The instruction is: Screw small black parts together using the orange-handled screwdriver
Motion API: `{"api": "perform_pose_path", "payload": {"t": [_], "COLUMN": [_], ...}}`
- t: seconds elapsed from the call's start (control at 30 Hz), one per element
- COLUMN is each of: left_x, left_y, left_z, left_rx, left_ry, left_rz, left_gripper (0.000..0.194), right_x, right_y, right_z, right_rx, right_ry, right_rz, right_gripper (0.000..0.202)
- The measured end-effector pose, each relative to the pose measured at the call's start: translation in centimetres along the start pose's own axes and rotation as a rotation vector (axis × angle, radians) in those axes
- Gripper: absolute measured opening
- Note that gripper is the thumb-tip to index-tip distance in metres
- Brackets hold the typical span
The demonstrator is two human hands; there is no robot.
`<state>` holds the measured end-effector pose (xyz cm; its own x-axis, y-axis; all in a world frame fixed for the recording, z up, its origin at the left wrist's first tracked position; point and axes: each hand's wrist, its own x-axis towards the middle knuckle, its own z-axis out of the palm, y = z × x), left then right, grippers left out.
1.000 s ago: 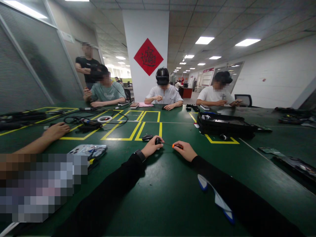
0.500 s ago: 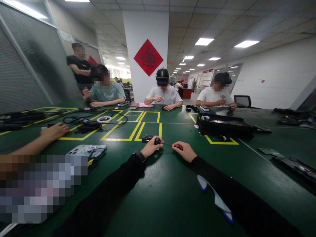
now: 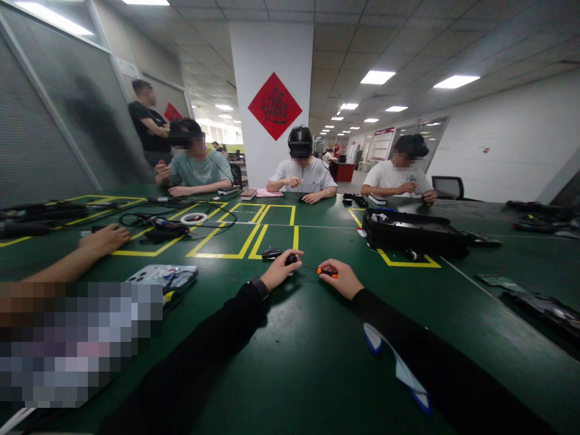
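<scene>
My left hand (image 3: 277,272), with a dark band at the wrist, is closed around a small black part (image 3: 290,260) whose kind I cannot make out. In my right hand (image 3: 343,279) is a screwdriver (image 3: 327,273) with an orange and black handle. Its thin shaft points left toward the black part; whether the tip touches it is too small to tell. Just behind my left hand a small glossy black piece (image 3: 271,254) lies on the green table (image 3: 299,368).
Yellow tape rectangles (image 3: 217,256) mark the table. A long black casing (image 3: 414,232) stands at the right, with circuit boards (image 3: 507,281) beyond it. Cables and a white ring (image 3: 194,219) lie left. Another person's hand (image 3: 105,239) rests at the left; several people sit opposite.
The view has shifted slightly, so the scene sits a little further right. My fingers have moved a little around the black part and the screwdriver handle, which shows turned. Both holds stay.
</scene>
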<state>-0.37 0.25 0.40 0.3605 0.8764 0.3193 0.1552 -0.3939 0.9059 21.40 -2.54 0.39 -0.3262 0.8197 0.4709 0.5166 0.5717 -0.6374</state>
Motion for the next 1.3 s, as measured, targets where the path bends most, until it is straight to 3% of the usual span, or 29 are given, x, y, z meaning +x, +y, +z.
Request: {"api": "perform_pose_path", "payload": {"t": [0.3, 0.57, 0.97, 1.3], "left_x": [0.21, 0.13, 0.07, 0.23], "left_y": [-0.24, -0.47, -0.44, -0.71], "left_z": [-0.12, -0.03, 0.12, 0.15], "left_rx": [0.128, 0.034, 0.045, 0.002], "left_ry": [0.08, 0.073, 0.077, 0.087], "left_rz": [0.06, -0.016, -0.012, -0.039], "left_gripper": [0.025, 0.033, 0.031, 0.031], "right_x": [0.2, 0.22, 0.25, 0.24], "right_y": [0.28, 0.16, 0.37, 0.34], "right_z": [0.18, 0.24, 0.38, 0.19], "right_rx": [-0.022, -0.105, -0.029, -0.17], "right_ry": [-0.004, 0.037, 0.017, 0.072], "right_rz": [0.072, -0.023, 0.071, -0.082], "right_gripper": [0.02, 0.013, 0.017, 0.009]}}
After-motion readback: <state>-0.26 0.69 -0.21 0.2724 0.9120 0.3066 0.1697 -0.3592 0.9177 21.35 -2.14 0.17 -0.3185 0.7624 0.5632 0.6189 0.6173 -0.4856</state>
